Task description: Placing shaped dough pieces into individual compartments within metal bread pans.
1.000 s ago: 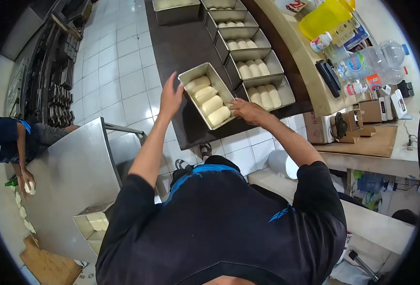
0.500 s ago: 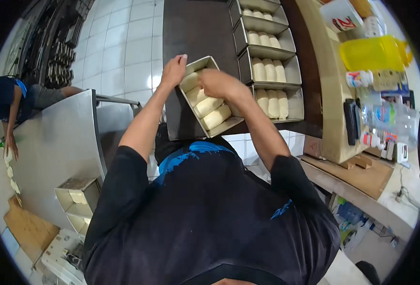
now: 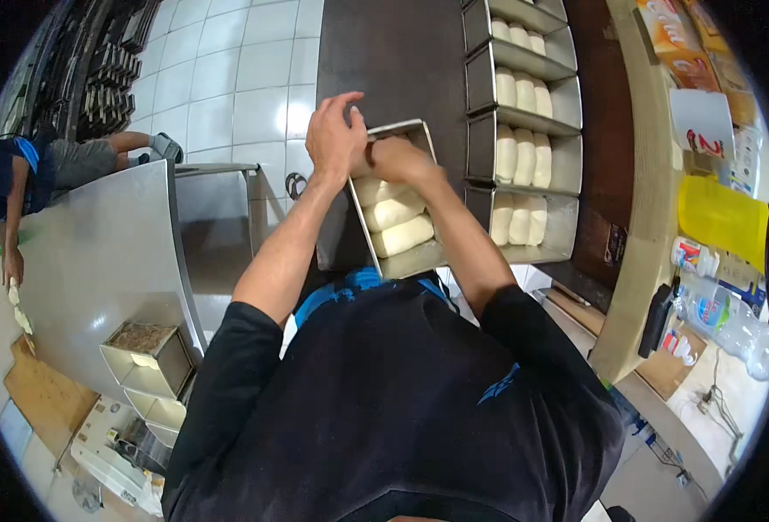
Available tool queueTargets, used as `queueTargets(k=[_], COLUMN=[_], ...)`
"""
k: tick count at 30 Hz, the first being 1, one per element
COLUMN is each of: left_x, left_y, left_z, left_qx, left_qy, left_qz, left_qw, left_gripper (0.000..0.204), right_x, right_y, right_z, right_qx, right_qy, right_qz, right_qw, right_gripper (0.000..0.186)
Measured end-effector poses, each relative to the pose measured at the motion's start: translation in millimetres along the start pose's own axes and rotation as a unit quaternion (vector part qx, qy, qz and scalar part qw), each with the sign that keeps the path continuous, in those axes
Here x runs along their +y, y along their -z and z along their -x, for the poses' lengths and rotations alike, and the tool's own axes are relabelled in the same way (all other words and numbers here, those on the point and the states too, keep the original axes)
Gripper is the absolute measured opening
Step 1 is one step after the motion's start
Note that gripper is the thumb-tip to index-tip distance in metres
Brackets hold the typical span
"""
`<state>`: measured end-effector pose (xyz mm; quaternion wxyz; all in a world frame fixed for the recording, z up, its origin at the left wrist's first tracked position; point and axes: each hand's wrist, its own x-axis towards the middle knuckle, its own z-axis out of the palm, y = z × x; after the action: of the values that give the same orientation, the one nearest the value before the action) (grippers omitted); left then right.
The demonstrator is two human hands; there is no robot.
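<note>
A metal loaf pan (image 3: 365, 228) stands tilted on the dark counter in front of me, with several pale dough rolls (image 3: 399, 211) lying side by side in it. My left hand (image 3: 336, 137) is at the pan's far left corner, its thumb and fingers apart and stretched past the rim. Inside the far end of the pan, my right hand (image 3: 402, 163) reaches down onto the dough. Its fingers are blurred and partly hidden, so whether they grip any dough does not show.
A row of loaf pans (image 3: 480, 150) with dough rolls lines the counter (image 3: 393, 61) on the right. Beyond it, a ledge holds bottles and a yellow container (image 3: 722, 219). At left, a co-worker's hand (image 3: 13, 265) touches dough pieces on a steel table (image 3: 110, 252), near stacked pans (image 3: 154, 364).
My left hand has let go of the pan's corner and its fingers have spread. My right hand stays at the pan's far end. The view has shifted, moving surroundings across the picture.
</note>
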<state>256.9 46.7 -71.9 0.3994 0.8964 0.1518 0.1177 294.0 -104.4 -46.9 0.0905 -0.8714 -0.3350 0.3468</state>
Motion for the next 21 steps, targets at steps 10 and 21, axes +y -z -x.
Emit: queueTargets(k=[10,21], left_x=[-10.4,-0.3], left_y=[-6.2,14.1], left_z=[0.0,-6.4], left_qx=[-0.022,-0.029], left_qy=[0.064,0.030], left_qz=[0.069,0.038], left_qw=[0.995,0.998], left_gripper=[0.035,0.035], right_x=[-10.1,28.9], right_y=[-12.6,-114.8], right_z=[-6.7,-76.9], right_qx=[0.001,0.077], right_qy=[0.023,0.048], right_qz=[0.003,0.115], right_qw=[1.000,0.989], right_gripper=[0.022,0.025])
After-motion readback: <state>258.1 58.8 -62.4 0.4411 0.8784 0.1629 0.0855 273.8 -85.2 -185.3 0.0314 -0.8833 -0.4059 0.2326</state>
